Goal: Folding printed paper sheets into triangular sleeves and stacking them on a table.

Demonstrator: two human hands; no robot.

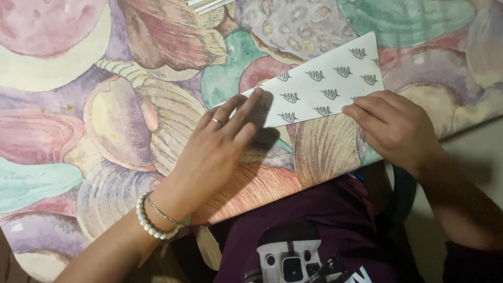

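A white sheet of paper (319, 84) printed with small dark striped tree shapes lies folded into a triangle on the table. My left hand (217, 144), with a ring and a pearl bracelet at the wrist, presses its fingertips flat on the paper's left corner. My right hand (393, 126) rests on the lower right corner, its fingers bent and pressing the edge down. Neither hand lifts the paper off the table.
The table (105, 115) has a colourful cloth painted with large shells in pink, purple, green and tan. A stack of white sheets (207, 4) peeks in at the top edge. My lap in a dark purple shirt (314, 209) is below the table's edge.
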